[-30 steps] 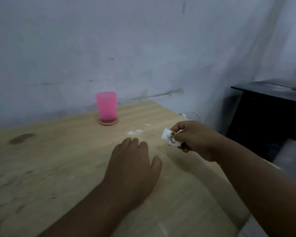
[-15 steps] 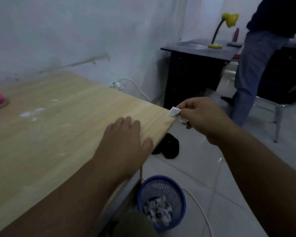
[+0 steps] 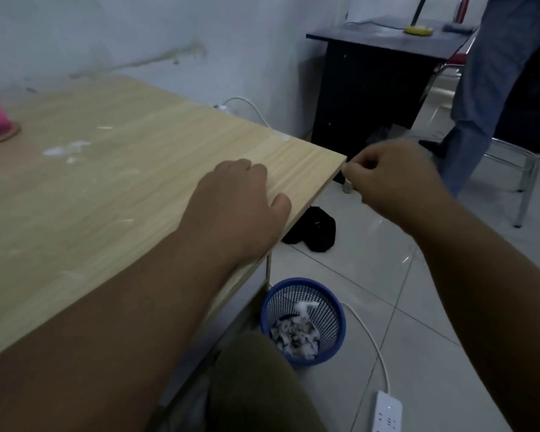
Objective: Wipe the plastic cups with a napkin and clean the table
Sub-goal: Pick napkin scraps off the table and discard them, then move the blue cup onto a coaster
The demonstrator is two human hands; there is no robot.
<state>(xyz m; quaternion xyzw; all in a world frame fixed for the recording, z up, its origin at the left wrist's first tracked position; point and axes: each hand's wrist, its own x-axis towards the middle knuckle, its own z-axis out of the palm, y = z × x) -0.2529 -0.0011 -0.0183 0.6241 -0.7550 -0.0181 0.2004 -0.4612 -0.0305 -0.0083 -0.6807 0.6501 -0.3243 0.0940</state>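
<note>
Right hand [image 3: 396,179] curled off-table; any napkin perhaps hidden inside.

Bare forearms, olive trousers [image 3: 256,385] on the knee
</note>
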